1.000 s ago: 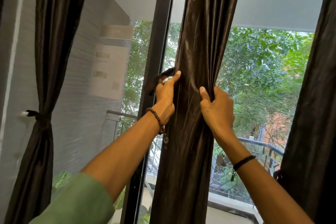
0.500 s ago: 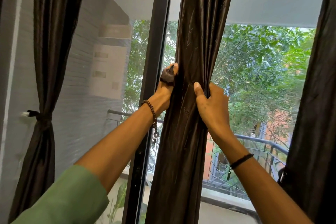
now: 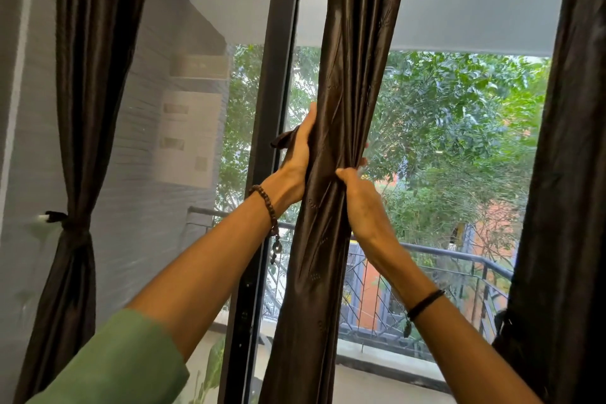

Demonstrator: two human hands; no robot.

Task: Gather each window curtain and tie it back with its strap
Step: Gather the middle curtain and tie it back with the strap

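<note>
Window frame [image 3: 273, 75] behind middle curtain [image 3: 355, 43]

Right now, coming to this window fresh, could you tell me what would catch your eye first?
At centre, the left hand and right hand grip the middle curtain, bunching it into a narrow column, a dark strap end poking out beside the left hand. At far left, the left curtain is already cinched by its tie; green trees fill the glass behind.

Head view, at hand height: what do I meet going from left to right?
Tied-back left curtain → window frame → left hand → middle curtain → right hand → right curtain.
</note>
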